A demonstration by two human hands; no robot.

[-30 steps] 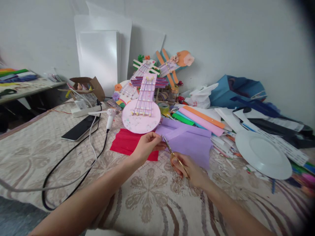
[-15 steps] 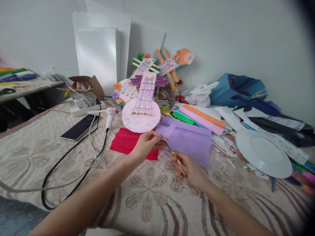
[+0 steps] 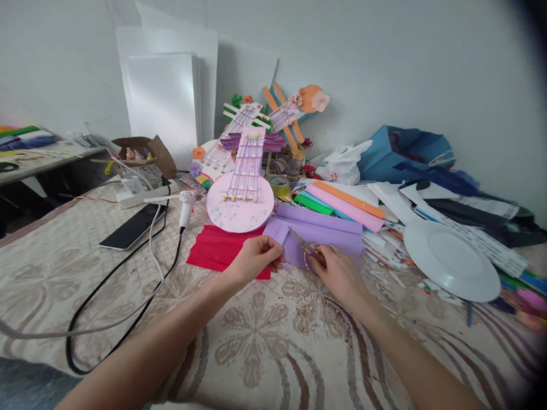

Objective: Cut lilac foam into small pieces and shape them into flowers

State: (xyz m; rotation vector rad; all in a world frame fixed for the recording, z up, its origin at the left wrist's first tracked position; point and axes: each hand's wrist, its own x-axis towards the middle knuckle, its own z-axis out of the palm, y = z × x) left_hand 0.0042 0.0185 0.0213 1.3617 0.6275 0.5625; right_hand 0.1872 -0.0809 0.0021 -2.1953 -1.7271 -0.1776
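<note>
My right hand (image 3: pixel 344 273) grips a pair of gold-handled scissors (image 3: pixel 315 255) by the handles, low over the purple crepe paper (image 3: pixel 325 230). The scissors' blades point away and to the left. My left hand (image 3: pixel 258 257) is closed in a pinch above the right part of the red crepe paper (image 3: pixel 213 247); what its fingertips hold is too small to make out. Just behind the hands lies a pink round-bodied paper guitar (image 3: pixel 241 208) with purple strings, its neck leaning up against other crafted instruments.
A white glue gun (image 3: pixel 186 209) and a black phone (image 3: pixel 130 226) lie at left with looping cables (image 3: pixel 81 319). At right are a white plate (image 3: pixel 450 262), paper rolls (image 3: pixel 346 205), scraps and a blue bag (image 3: pixel 401 154). White boards (image 3: pixel 162 102) lean on the wall.
My right hand has moved up and slightly right with the scissors, turning them lower over the purple paper. The blades have come away from my left fingertips. The view has shifted slightly.
</note>
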